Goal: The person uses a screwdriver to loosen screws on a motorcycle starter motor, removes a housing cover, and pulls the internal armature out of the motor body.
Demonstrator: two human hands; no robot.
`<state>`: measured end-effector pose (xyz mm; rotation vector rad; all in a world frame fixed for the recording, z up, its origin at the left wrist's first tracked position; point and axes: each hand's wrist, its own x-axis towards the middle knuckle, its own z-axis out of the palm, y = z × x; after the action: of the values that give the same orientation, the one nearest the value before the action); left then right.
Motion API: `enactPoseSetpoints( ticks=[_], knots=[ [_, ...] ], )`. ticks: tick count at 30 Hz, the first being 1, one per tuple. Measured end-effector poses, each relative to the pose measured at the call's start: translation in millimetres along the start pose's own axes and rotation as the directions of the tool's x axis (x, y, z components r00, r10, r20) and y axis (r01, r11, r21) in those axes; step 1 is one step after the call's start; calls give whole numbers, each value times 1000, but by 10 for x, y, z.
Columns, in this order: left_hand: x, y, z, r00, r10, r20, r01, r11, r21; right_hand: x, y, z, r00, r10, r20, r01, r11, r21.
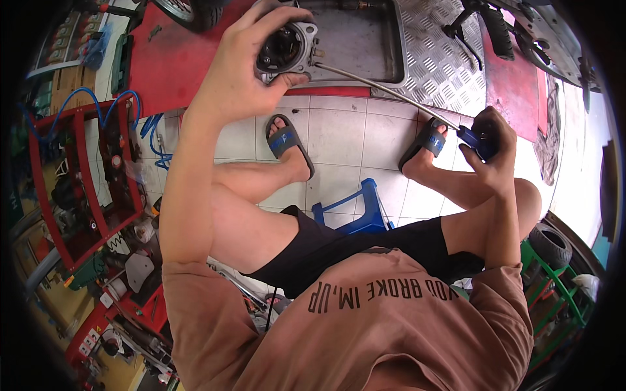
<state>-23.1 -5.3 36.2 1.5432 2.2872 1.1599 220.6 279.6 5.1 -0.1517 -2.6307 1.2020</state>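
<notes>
Up at the top centre, my left hand (236, 73) is closed around a round metal housing (305, 49). The housing has a pale flange with bolt holes and a dark round cavity; its exact kind does not show. My right hand (493, 146) grips the blue handle of a long screwdriver (391, 92) on the right. Its steel shaft slants up and left, and its tip meets the flange's edge near a small brass-coloured fitting. Whether the tip sits in a screw cannot be made out. My right palm hides part of the handle.
A grey metal tray (399, 42) lies beyond the housing on a red platform (166, 72), beside a patterned metal plate (437, 58). A blue stool (368, 207) stands between my legs. Left are a red rack (81, 153) and blue hose (98, 107); motorcycle parts stand upper right.
</notes>
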Motion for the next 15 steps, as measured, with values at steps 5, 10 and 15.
enactPoseSetpoints(
  ticks=[5, 10, 15],
  knots=[
    [6, 6, 12, 999, 44, -13, -44, 999, 7, -74, 113, 0, 1000, -7, 2, 7, 999, -31],
    [4, 23, -3, 1000, -1, -1, 1, 1000, -7, -82, 117, -21, 985, 51, 163, -45, 998, -36],
    [0, -20, -19, 1000, -8, 24, 8, 1000, -10, -52, 55, -8, 996, -63, -70, 50, 985, -166]
  ],
)
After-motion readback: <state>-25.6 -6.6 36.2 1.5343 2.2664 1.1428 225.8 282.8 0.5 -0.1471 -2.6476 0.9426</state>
